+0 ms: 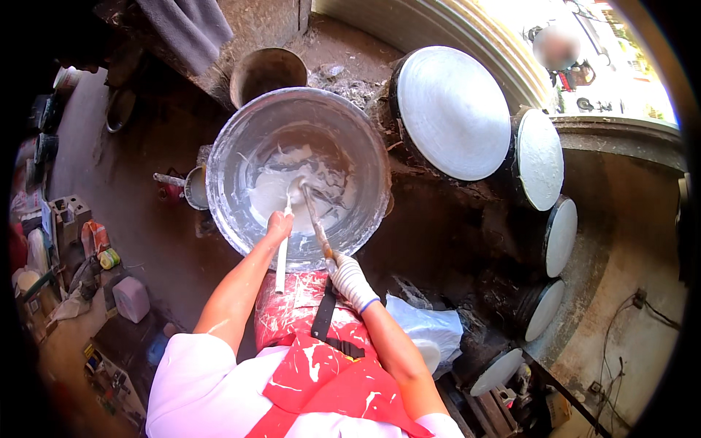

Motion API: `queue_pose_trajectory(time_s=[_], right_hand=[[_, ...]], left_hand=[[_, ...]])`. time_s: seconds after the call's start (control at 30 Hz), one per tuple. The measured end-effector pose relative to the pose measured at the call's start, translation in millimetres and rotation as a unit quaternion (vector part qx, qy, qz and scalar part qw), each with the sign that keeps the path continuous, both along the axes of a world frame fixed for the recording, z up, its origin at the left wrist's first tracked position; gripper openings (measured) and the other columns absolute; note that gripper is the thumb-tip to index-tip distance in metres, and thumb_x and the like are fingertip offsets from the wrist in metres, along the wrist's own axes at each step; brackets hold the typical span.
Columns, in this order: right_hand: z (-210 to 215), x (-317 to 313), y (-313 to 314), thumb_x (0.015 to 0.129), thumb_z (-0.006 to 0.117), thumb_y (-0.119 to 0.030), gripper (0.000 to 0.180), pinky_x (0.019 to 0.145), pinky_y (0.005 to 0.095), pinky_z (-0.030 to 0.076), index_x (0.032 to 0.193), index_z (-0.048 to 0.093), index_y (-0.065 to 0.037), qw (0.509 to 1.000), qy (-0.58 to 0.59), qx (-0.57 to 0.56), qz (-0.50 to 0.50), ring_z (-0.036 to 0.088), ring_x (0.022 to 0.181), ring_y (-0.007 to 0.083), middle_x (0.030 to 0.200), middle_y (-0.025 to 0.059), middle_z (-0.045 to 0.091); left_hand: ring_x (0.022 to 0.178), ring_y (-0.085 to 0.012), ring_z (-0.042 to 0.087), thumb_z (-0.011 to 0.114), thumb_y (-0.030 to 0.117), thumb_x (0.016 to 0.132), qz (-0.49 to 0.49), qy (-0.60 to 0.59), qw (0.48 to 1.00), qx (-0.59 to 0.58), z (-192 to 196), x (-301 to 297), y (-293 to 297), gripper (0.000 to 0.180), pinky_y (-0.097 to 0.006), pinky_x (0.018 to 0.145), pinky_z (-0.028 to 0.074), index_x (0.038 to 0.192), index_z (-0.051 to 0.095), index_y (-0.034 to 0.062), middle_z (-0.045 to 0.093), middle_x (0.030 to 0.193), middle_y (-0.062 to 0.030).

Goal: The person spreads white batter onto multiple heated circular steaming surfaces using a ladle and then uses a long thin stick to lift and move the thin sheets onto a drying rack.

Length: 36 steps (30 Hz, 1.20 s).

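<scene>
L hand (pixel 279 224) closed on white stick (pixel 282 252); gloved R hand (pixel 353 281) grips wooden-handled tool (pixel 315 223), poss. brush, in metal basin (pixel 234 150) w/ white batter (pixel 274 193).

The basin (pixel 219 168) is silvery grey, streaked and pooled with white batter (pixel 274 193). The right hand (pixel 352 281) wears a white knit glove with a blue cuff edge; the apron (pixel 307 365) is red, splashed white, with a black strap. The round pans (pixel 453 109) are pale grey-white with dark sooty sides.
</scene>
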State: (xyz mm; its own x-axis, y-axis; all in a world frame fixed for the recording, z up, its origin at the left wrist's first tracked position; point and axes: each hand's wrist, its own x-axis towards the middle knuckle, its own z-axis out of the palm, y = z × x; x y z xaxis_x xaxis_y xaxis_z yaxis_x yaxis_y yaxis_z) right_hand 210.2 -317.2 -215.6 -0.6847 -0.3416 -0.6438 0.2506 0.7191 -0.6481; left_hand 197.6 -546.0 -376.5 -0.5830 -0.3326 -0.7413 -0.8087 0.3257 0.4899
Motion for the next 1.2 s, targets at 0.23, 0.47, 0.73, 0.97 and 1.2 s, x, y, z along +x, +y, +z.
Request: queue_pose_trajectory(time_s=[0.23, 0.47, 0.73, 0.97, 1.2], right_hand=[[-19.9, -12.9, 58.6, 0.092, 0.045, -0.016, 0.028, 0.038, 0.0296, 0.042, 0.115, 0.054, -0.003, 0.993, -0.082, 0.010, -0.079, 0.049, 0.038, 0.0130, 0.056, 0.0063, 0.056], [-25.4, -29.0, 68.5, 0.086, 0.048, -0.023, 0.027, 0.073, 0.0457, 0.047, 0.097, 0.060, -0.002, 0.994, 0.016, -0.004, 0.113, 0.060, 0.081, 0.0395, 0.083, 0.0263, 0.061], [117.9, -14.5, 262.6, 0.080, 0.060, -0.018, 0.049, 0.049, 0.0393, 0.046, 0.126, 0.044, -0.010, 0.919, 0.295, -0.020, 0.259, 0.059, 0.055, 0.0289, 0.070, 0.0121, 0.060], [137.2, -5.2, 256.7, 0.078, 0.058, 0.000, 0.056, 0.057, 0.0330, 0.048, 0.131, 0.043, -0.011, 0.909, 0.373, -0.130, 0.136, 0.059, 0.067, 0.0307, 0.090, 0.0146, 0.057], [151.7, -13.1, 250.5, 0.081, 0.057, 0.000, 0.052, 0.069, 0.0284, 0.049, 0.131, 0.044, -0.010, 0.936, 0.308, -0.170, 0.030, 0.063, 0.080, 0.0251, 0.095, 0.0148, 0.060]], left_hand=[[0.049, -0.0291, 0.060, 0.051, 0.022, 0.083, -0.058, 0.036, 0.975, -0.210, -8.7, -24.8, -2.1, 0.027, -0.042, 0.049, 0.048, 0.079, 0.060, -0.0028, 0.059, 0.061, -0.0183], [0.037, -0.0066, 0.038, 0.047, 0.025, 0.091, 0.443, -0.107, 0.825, 0.334, -4.1, -39.9, 79.3, 0.028, -0.024, 0.031, 0.031, 0.094, 0.051, -0.0024, 0.045, 0.055, 0.0013], [0.035, -0.0031, 0.035, 0.036, 0.029, 0.098, 0.420, 0.166, 0.557, 0.697, 186.1, 21.2, 99.1, 0.041, -0.019, 0.032, 0.031, 0.118, 0.039, -0.0060, 0.038, 0.061, 0.0015], [0.037, -0.0004, 0.034, 0.046, 0.028, 0.094, 0.484, 0.141, 0.663, 0.554, 156.3, 25.9, 84.1, 0.032, -0.015, 0.032, 0.028, 0.106, 0.042, -0.0013, 0.037, 0.060, 0.0040], [0.036, -0.0007, 0.032, 0.045, 0.034, 0.094, 0.429, 0.221, 0.712, 0.510, 220.7, 74.4, 95.0, 0.036, -0.015, 0.032, 0.027, 0.113, 0.043, 0.0034, 0.036, 0.060, 0.0047]])
